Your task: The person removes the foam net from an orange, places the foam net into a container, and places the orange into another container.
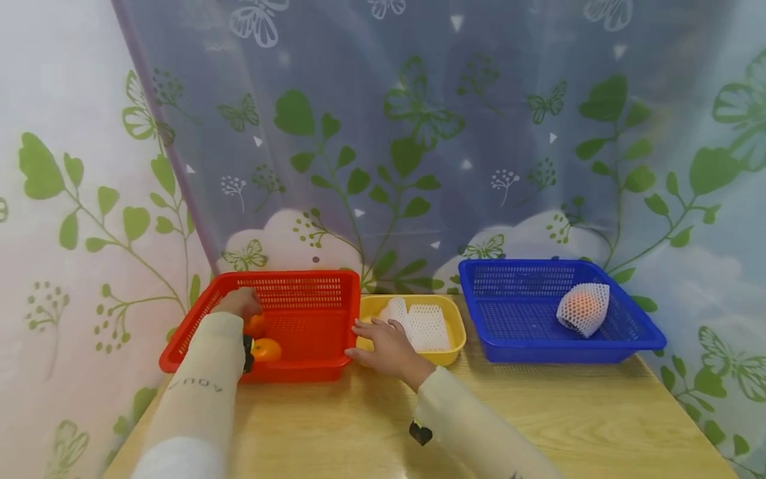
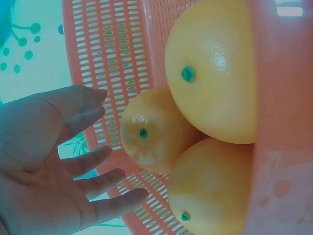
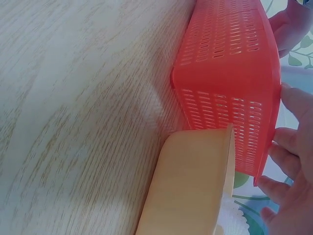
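Observation:
My left hand is inside the left part of the red basket, above the orange fruits. Up close in the left wrist view, three such fruits with green stem ends lie together: a large one, a smaller one and another. The fingers of that hand are spread beside them and hold nothing. Over the yellow basket, my right hand reaches to the red basket's right rim. Its extended fingertips seem to touch that rim in the right wrist view.
White foam net sleeves lie in the yellow basket. At the right stands a blue basket with a fruit in a foam net. All three baskets stand on a wooden table before a patterned curtain.

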Tool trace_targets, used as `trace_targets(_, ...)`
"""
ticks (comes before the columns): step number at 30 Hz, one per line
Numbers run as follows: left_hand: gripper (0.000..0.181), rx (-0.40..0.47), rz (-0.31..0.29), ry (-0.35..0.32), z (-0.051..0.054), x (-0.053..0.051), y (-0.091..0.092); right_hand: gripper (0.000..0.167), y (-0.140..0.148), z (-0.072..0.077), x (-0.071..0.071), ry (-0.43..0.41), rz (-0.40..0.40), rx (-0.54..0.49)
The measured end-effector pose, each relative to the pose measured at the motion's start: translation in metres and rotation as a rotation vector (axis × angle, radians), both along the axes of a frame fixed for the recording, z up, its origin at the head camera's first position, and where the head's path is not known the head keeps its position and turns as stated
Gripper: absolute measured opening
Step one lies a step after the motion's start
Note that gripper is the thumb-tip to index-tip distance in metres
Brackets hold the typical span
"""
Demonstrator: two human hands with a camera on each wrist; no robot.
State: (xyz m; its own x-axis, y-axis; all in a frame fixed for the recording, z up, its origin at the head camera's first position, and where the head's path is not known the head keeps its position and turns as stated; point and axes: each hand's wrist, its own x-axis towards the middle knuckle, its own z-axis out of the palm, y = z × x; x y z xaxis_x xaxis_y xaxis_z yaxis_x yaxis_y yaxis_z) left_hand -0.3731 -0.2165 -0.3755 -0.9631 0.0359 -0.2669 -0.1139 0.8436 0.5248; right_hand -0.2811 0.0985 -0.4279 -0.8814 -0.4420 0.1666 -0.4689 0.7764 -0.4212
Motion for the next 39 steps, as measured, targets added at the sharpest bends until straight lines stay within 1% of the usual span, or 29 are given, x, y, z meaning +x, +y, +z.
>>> trace_targets(2, 0.023, -0.004, -0.001, 0.008, 0.0, -0.001, 0.001, 0.056, 0.001, -0.001, -0.001, 0.004, 0.002, -0.002)
trace_targets(6, 0.026, -0.09, -0.053, 0.047, 0.001, -0.003, 0.006, 0.056, 0.003, 0.0, -0.004, 0.021, 0.015, 0.018)
trace_targets(7, 0.026, -0.124, -0.07, 0.056, 0.002, -0.004, 0.008, 0.056, 0.004, 0.0, -0.005, 0.025, 0.018, 0.023)
trace_targets(9, 0.027, -0.204, -0.116, 0.085, 0.003, -0.005, 0.013, 0.054, 0.006, 0.002, -0.008, 0.036, 0.026, 0.007)
trace_targets(12, 0.025, -0.241, -0.138, 0.094, 0.007, -0.005, 0.021, 0.052, 0.008, 0.005, -0.011, 0.011, 0.028, -0.053)
trace_targets(14, 0.026, -0.241, -0.148, 0.098, 0.011, -0.003, 0.026, 0.051, 0.01, 0.007, -0.012, -0.009, 0.04, -0.096)
trace_targets(16, 0.031, -0.223, -0.156, 0.098, 0.015, -0.001, 0.032, 0.051, 0.011, 0.008, -0.011, -0.045, 0.049, -0.11)
trace_targets(20, 0.048, -0.207, -0.205, 0.107, 0.017, 0.001, 0.047, 0.051, 0.017, 0.007, -0.008, -0.07, 0.083, -0.092)
trace_targets(23, 0.055, -0.201, -0.236, 0.102, 0.019, 0.003, 0.061, 0.052, 0.027, 0.009, -0.005, -0.061, 0.088, -0.064)
trace_targets(25, 0.058, -0.191, -0.235, 0.093, 0.022, 0.006, 0.07, 0.052, 0.036, 0.013, -0.002, -0.05, 0.08, -0.047)
trace_targets(28, 0.061, -0.188, -0.232, 0.109, 0.028, 0.012, 0.082, 0.055, 0.051, 0.02, 0.0, -0.039, 0.035, -0.025)
trace_targets(32, 0.061, -0.188, -0.224, 0.19, 0.036, 0.018, 0.099, 0.065, 0.07, 0.031, -0.005, -0.027, -0.082, -0.066)
trace_targets(35, 0.059, -0.172, -0.216, 0.26, 0.043, 0.025, 0.118, 0.073, 0.09, 0.037, -0.013, -0.021, -0.176, -0.125)
trace_targets(39, 0.059, -0.159, -0.234, 0.347, 0.05, 0.034, 0.149, 0.08, 0.125, 0.047, -0.021, -0.03, -0.316, -0.193)
